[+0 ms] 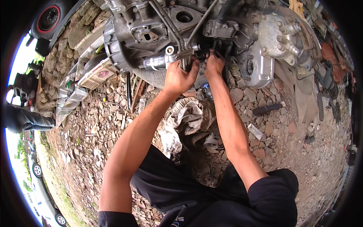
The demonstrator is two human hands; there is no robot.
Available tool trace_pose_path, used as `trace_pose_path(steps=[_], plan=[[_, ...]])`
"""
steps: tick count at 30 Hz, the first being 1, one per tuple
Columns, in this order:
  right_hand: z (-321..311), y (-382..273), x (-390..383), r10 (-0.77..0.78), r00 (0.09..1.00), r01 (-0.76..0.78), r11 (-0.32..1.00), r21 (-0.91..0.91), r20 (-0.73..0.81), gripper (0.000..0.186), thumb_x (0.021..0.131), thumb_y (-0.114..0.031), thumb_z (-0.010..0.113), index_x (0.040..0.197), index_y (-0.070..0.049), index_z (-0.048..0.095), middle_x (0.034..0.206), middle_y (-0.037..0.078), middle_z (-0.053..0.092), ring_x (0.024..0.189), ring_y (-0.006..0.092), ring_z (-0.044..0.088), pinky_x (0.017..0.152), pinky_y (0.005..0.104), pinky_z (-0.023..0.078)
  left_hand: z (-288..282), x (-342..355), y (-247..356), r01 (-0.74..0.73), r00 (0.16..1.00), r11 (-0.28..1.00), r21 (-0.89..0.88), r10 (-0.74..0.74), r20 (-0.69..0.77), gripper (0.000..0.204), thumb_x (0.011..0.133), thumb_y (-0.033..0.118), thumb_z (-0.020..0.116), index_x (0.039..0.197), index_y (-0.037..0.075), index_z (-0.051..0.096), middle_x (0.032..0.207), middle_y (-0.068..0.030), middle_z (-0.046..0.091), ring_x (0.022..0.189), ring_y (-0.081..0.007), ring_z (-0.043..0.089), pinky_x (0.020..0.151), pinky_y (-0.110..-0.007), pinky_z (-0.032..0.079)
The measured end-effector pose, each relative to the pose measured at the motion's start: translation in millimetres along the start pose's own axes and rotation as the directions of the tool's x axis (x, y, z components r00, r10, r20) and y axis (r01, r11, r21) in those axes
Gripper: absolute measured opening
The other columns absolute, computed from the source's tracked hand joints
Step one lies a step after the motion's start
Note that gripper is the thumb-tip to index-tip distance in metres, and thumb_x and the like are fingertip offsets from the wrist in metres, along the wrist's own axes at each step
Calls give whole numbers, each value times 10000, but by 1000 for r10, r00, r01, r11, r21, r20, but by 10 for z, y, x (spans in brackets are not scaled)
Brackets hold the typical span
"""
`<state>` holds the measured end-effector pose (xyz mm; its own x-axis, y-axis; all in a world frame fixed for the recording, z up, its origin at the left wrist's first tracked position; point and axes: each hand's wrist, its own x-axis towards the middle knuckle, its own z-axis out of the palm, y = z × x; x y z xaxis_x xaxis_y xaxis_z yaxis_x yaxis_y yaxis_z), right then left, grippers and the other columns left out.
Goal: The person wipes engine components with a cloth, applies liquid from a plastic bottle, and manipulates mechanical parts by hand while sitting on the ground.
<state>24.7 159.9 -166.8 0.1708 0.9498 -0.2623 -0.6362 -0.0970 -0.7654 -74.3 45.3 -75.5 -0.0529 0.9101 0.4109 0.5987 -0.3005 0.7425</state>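
Note:
My left hand (pixel 180 75) is closed around the lower ends of the metal pipes (pixel 171 26) at a clamp block (pixel 186 53), beside a silver cylindrical part (pixel 155 61) with a ringed fitting on it. My right hand (pixel 214 64) is just right of it, fingers curled in at a dark part (pixel 206 48) under the engine; what they grip is hidden. The greasy engine and housing (pixel 121 45) fill the top of the view, with a pale bolted casting (pixel 276 34) and a ported cover (pixel 259 72) at the right.
Crumpled cloth (pixel 193 117) and a dark cylinder (pixel 266 109) lie on rubble ground (pixel 98 125). A tyre (pixel 149 78) lies under the engine. Perforated metal pieces (pixel 92 75) and rocks (pixel 66 56) are at the left, with another person's leg (pixel 34 121) and a white car (pixel 41 193).

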Motion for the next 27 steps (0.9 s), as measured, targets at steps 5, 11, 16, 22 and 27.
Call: trace_pose_path(steps=[5, 11, 16, 22, 27], plan=[[-239, 191, 215, 34, 996, -48, 982, -182, -78, 166, 917, -107, 472, 899, -50, 627, 698, 7, 522, 506, 101, 428, 426, 285, 320, 60, 55, 39, -86, 996, 996, -32, 86, 1, 214, 918, 242, 633, 931, 28, 635, 649, -32, 616, 617, -98, 572, 600, -290, 482], [-230, 107, 177, 175, 982, -186, 955, -229, -66, 206, 917, -142, 470, 956, -50, 649, 699, 28, 541, 520, 129, 471, 415, 313, 363, 11, 53, 112, -79, 997, 996, 33, 79, 3, 210, 909, 254, 632, 920, 44, 636, 651, -63, 618, 611, -167, 601, 620, -331, 491], [-226, 219, 217, 122, 992, -118, 935, -334, -9, 208, 929, -164, 474, 1020, -44, 618, 700, 39, 553, 515, 161, 489, 425, 323, 380, -44, 15, 79, -32, 999, 999, 37, 32, 0, 212, 908, 258, 632, 915, 46, 634, 657, -62, 623, 623, -176, 612, 631, -339, 493], [-239, 274, 333, 155, 988, -140, 919, -368, 10, 171, 916, -145, 498, 1000, -55, 617, 715, 46, 535, 595, 173, 502, 495, 341, 392, -37, 14, 73, -40, 999, 998, 42, 41, -3, 219, 912, 272, 626, 919, 54, 635, 668, -59, 638, 628, -164, 618, 629, -331, 494], [-102, 136, 404, 349, 934, -354, 932, -75, -73, 185, 926, -168, 491, 922, -51, 636, 732, 94, 592, 656, 211, 571, 552, 396, 446, 33, 33, 98, -37, 999, 998, 44, 37, -3, 206, 910, 255, 624, 917, 49, 634, 670, -53, 632, 623, -159, 606, 626, -326, 491]])
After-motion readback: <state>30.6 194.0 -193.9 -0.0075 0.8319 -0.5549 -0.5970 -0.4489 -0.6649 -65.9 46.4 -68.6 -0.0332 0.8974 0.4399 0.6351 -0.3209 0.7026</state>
